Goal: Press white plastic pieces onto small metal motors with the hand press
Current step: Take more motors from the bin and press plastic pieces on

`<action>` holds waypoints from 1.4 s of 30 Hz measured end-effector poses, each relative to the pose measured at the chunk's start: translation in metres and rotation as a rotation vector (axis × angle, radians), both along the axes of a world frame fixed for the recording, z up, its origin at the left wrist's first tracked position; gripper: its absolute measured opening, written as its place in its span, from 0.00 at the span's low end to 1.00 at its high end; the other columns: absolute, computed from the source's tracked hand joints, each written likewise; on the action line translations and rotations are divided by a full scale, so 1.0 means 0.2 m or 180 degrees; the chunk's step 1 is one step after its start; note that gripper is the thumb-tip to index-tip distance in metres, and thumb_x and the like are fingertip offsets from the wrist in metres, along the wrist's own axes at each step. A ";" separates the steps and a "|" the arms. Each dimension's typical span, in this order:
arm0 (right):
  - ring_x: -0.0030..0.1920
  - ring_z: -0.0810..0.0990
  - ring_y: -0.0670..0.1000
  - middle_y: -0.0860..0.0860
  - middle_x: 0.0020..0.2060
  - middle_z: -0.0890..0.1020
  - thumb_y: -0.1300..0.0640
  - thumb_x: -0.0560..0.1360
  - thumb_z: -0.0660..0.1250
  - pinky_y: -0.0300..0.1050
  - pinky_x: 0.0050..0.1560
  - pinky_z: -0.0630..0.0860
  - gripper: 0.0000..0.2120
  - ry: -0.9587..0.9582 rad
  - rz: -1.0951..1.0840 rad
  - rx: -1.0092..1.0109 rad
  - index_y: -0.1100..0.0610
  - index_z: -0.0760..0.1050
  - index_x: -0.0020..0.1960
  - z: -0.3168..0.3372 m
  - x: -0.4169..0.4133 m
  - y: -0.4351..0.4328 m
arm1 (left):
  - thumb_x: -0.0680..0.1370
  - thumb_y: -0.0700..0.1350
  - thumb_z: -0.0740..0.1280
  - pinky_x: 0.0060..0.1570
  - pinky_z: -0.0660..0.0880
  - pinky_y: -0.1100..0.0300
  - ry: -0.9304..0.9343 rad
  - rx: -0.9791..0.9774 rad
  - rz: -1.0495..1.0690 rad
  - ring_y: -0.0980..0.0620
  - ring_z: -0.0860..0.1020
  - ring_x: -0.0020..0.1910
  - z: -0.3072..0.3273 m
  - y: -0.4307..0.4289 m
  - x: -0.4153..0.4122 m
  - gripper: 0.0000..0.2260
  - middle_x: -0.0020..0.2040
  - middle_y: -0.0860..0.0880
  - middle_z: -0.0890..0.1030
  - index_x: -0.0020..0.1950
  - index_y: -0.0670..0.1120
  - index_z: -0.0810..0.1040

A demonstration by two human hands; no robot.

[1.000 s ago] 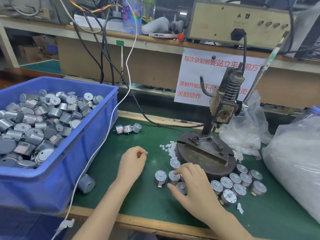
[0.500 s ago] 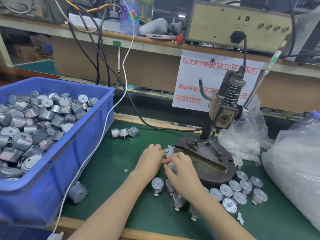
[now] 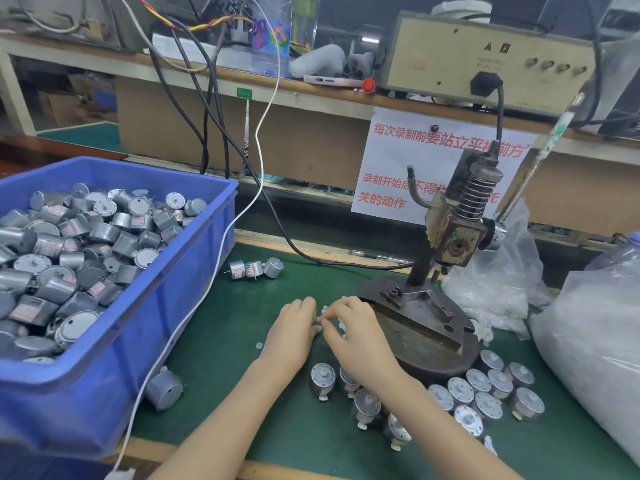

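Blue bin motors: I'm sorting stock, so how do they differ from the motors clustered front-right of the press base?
The bin motors are heaped many deep; the clustered motors sit one layer on the green mat. The bin motors lie at all angles; the clustered motors stand on end, faces up. Both are silver cylinders.

Left grip: bare hand, bare wrist. Left forearm bare right down to the frame edge at 7 o'clock. Right grip: same, hand and wrist bare. Right forearm bare to the edge at 5 o'clock. My arms look slim and smooth. Nails too small to tell.
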State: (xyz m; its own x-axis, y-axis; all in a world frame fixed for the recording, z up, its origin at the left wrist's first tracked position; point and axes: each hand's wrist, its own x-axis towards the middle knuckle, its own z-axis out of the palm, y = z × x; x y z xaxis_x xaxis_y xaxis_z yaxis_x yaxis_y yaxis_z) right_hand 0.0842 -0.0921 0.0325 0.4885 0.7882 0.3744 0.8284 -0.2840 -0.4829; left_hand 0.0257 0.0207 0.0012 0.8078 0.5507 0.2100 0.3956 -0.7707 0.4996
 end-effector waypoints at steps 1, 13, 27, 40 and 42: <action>0.52 0.63 0.43 0.45 0.49 0.70 0.56 0.78 0.60 0.31 0.52 0.56 0.08 0.0042 -0.0013 0.0017 0.56 0.77 0.52 0.00 0.00 0.01 | 0.77 0.41 0.62 0.45 0.64 0.58 -0.0067 -0.0112 0.0049 0.46 0.70 0.53 0.01 0.00 0.00 0.05 0.51 0.45 0.72 0.51 0.44 0.69; 0.62 0.66 0.48 0.47 0.51 0.74 0.58 0.78 0.60 0.31 0.53 0.57 0.08 0.0365 -0.0220 -0.0142 0.55 0.78 0.50 -0.02 0.04 0.02 | 0.76 0.41 0.65 0.46 0.68 0.57 -0.0246 -0.0416 0.0359 0.46 0.73 0.48 0.01 0.04 0.01 0.04 0.46 0.48 0.69 0.47 0.44 0.70; 0.51 0.68 0.48 0.48 0.48 0.73 0.58 0.78 0.59 0.34 0.48 0.59 0.08 0.0107 -0.0053 -0.0275 0.57 0.77 0.50 0.04 0.04 0.11 | 0.80 0.37 0.57 0.51 0.67 0.59 0.0538 0.0755 0.0129 0.48 0.68 0.59 0.01 0.01 -0.02 0.09 0.57 0.45 0.69 0.59 0.43 0.69; 0.67 0.66 0.57 0.55 0.71 0.62 0.61 0.77 0.58 0.52 0.63 0.67 0.22 -0.0762 0.0148 -0.1139 0.61 0.62 0.70 0.09 0.04 0.60 | 0.81 0.42 0.55 0.54 0.65 0.60 -0.0394 0.0546 -0.0223 0.50 0.70 0.55 -0.12 -0.01 -0.28 0.10 0.53 0.48 0.73 0.57 0.44 0.73; 0.72 0.59 0.55 0.56 0.74 0.57 0.62 0.77 0.58 0.49 0.68 0.62 0.28 -0.1250 0.0238 -0.1418 0.62 0.53 0.74 0.08 0.04 0.67 | 0.81 0.41 0.57 0.54 0.67 0.60 -0.0572 0.0462 -0.0191 0.50 0.70 0.54 -0.12 0.00 -0.27 0.11 0.53 0.47 0.75 0.60 0.43 0.75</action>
State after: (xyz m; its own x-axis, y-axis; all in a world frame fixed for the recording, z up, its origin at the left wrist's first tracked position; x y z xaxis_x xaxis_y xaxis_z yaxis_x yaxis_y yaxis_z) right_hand 0.0924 0.0426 0.0478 0.3174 0.9377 0.1413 0.9464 -0.3227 0.0158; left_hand -0.0282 0.0216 -0.0232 0.7807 0.4564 0.4268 0.2616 -0.8590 0.4401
